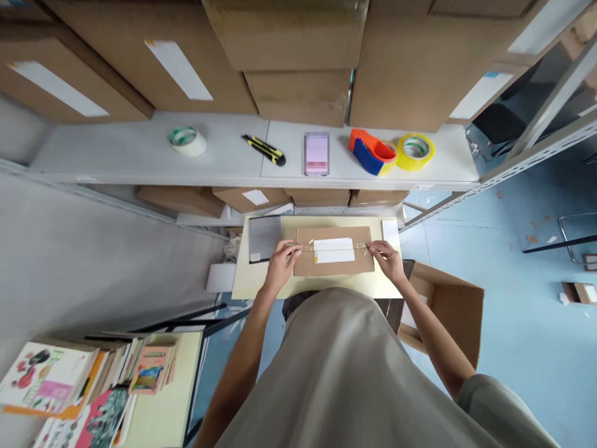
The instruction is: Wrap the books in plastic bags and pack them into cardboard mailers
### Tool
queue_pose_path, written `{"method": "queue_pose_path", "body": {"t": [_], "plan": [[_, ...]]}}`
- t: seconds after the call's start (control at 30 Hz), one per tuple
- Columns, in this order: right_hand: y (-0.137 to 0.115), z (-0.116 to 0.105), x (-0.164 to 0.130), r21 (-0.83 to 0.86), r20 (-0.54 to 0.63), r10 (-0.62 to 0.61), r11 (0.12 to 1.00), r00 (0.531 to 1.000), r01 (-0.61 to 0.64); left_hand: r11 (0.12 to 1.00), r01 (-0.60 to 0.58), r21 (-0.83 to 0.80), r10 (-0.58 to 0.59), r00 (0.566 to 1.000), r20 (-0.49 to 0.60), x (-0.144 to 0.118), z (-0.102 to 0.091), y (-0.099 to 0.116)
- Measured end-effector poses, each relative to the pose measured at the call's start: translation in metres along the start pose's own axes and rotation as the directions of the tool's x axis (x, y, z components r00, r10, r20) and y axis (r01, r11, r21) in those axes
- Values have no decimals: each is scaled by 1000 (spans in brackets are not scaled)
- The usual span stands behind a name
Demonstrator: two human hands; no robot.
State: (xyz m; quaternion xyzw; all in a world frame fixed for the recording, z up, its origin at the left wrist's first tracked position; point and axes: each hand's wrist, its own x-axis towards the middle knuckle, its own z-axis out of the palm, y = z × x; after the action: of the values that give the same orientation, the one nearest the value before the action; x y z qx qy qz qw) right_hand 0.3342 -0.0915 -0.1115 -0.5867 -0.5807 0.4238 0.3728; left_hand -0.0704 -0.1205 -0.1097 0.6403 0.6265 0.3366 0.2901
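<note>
Parcel point(334, 251) flat on worktop point(247, 283), frame centre, long axis left-right | left hand point(281, 262) pressing its left end, right hand point(386, 257) its right end, fingers together on tape strip point(361, 246) | both equally near

**Bench and shelf, loaded up**

A small pale bench point(317, 287) carries a flat cardboard parcel point(334, 251) with a white label, a grey booklet point(264, 239) to its left and a white slip point(390, 233) to its right. Behind it, a white shelf point(140, 158) holds a tape roll point(187, 140), a yellow-black utility knife point(263, 150), a pink card point(316, 153), an orange-blue tape dispenser point(372, 152) and yellow tape point(415, 150); big cartons point(289, 37) sit at the back.
</note>
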Motion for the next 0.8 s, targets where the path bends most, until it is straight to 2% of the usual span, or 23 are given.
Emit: {"method": "queue_pose_path", "body": {"t": [0.1,0.2,0.3,0.4,0.5,0.6,0.7,0.8], "plan": [[-11,-5,1,-97,24,-101,990,995,103,996,-41,75,41,999,-7,6,-6,0],[-38,-18,22,-264,33,-246,933,969,246,985,-116,127,123,991,-44,31,-11,15],[-81,-29,68,-435,15,-405,820,914,371,965,-240,104,248,966,-76,74,-11,54],[-128,-30,134,-598,-16,-470,712,883,369,920,-388,56,392,917,-69,121,-5,111],[-164,-17,198,-721,26,-392,630,920,289,862,-503,57,506,862,-41,154,5,166],[-182,1,240,-808,46,-201,569,978,155,837,-543,61,545,838,-15,163,14,197],[-183,11,253,-838,20,-142,537,990,94,848,-528,33,529,849,-7,150,15,199],[-175,10,245,-806,-14,-171,585,985,90,883,-468,-12,468,884,-2,123,11,183]]}}
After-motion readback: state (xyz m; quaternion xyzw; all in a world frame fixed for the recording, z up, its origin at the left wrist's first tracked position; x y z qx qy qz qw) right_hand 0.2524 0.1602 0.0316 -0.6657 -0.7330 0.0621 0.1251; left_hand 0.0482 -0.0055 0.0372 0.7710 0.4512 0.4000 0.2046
